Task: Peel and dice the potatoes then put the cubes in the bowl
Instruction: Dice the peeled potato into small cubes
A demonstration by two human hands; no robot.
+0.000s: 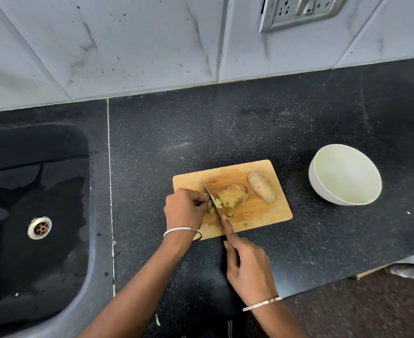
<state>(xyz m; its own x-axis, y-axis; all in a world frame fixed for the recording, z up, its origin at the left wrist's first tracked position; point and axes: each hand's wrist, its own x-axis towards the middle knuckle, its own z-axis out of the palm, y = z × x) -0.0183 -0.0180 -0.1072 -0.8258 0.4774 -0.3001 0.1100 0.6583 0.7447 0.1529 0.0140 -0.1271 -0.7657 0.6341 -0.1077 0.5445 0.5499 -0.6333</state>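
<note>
A wooden cutting board lies on the black counter. On it sits a peeled, sliced potato, with cut pieces at its left end. To its right lies an unpeeled potato. My right hand grips a knife by the handle, forefinger stretched along the blade's back. The blade crosses the cut pieces. My left hand has curled fingers holding potato pieces at the blade's left side. A white bowl stands to the right of the board, with nothing visible inside.
A black sink with a metal drain takes up the left side. A tiled wall with a socket plate rises behind the counter. The counter's front edge runs at the lower right, with floor beyond it.
</note>
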